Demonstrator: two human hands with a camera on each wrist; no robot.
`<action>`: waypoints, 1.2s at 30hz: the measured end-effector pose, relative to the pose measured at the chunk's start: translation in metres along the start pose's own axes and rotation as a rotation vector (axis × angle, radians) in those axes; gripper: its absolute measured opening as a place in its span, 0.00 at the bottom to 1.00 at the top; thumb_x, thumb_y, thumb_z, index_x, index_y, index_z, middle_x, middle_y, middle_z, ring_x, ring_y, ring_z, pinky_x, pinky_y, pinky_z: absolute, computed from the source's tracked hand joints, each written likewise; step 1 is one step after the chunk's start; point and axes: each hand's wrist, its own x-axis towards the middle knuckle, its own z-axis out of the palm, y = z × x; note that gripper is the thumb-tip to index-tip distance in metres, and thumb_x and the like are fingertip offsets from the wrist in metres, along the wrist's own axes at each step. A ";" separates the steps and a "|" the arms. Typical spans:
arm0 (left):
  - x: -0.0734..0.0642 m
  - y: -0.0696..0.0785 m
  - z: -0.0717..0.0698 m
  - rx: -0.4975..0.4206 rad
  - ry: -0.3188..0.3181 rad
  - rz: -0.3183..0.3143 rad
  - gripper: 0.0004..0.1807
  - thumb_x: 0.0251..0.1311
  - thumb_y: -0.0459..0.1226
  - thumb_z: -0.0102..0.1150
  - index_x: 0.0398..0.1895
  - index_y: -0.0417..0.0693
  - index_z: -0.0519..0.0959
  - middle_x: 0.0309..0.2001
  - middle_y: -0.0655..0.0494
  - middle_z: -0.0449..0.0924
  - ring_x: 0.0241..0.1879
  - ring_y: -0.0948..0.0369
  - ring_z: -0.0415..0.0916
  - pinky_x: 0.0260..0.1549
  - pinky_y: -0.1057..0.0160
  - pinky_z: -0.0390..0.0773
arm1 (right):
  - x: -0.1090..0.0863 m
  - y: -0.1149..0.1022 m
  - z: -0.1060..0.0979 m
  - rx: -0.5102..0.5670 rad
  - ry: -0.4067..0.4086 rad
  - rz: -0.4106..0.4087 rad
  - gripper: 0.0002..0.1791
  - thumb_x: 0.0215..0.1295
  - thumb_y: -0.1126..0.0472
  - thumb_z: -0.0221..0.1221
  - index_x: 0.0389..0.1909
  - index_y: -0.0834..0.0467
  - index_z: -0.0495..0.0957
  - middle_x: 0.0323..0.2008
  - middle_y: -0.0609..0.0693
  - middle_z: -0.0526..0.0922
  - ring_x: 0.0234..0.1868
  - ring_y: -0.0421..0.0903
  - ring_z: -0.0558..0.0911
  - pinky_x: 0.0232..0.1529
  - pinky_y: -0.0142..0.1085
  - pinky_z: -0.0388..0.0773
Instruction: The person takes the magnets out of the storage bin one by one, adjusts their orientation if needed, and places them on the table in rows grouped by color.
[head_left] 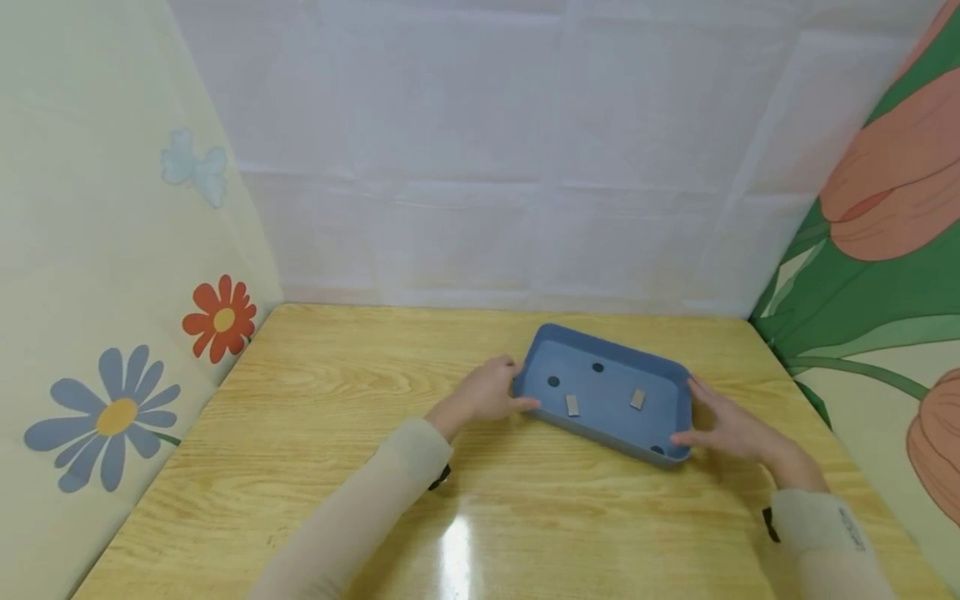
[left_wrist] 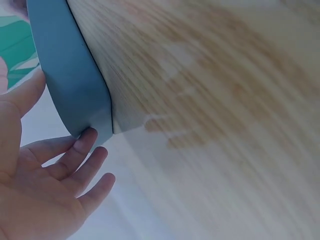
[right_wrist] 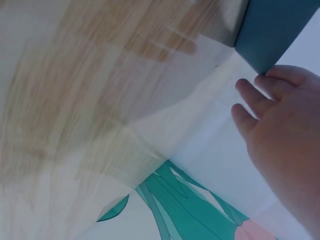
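A blue rectangular tray stands at an angle on the right half of the table, its right end nearer me. My left hand holds its left end, thumb at the near rim and fingers against the outer wall. At the other end my right hand grips the rim, thumb over the near corner and fingers outside. Inside the tray are two small light rectangular pieces, a left one and a right one. Three dark round spots show on the tray's floor. Close up, the left wrist view shows fingertips on the tray's corner.
The wood-grain table runs back to a white cloth wall. A flower-printed panel borders it on the left, and another panel with large tulips on the right. A bright light reflection lies near the table's front.
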 end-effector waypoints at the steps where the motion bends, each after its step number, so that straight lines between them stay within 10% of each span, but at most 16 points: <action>1: -0.001 0.001 0.000 0.010 0.000 0.000 0.46 0.66 0.58 0.64 0.75 0.36 0.66 0.72 0.39 0.70 0.70 0.45 0.72 0.71 0.49 0.73 | 0.001 0.001 -0.001 0.010 -0.006 -0.001 0.63 0.63 0.44 0.70 0.80 0.72 0.39 0.79 0.77 0.38 0.76 0.82 0.46 0.69 0.77 0.50; 18: -0.013 0.011 -0.001 0.157 0.004 0.041 0.42 0.66 0.59 0.63 0.70 0.36 0.73 0.67 0.41 0.77 0.66 0.49 0.77 0.67 0.53 0.78 | 0.010 0.010 -0.012 0.105 -0.069 -0.041 0.63 0.64 0.50 0.71 0.82 0.66 0.35 0.80 0.75 0.35 0.77 0.81 0.43 0.68 0.79 0.50; 36: 0.006 -0.011 -0.011 -0.155 -0.101 0.043 0.56 0.58 0.56 0.73 0.82 0.45 0.55 0.80 0.45 0.58 0.76 0.46 0.64 0.75 0.46 0.67 | -0.006 -0.022 0.011 -0.028 0.070 0.014 0.63 0.67 0.40 0.66 0.78 0.78 0.39 0.75 0.82 0.48 0.73 0.81 0.57 0.68 0.73 0.62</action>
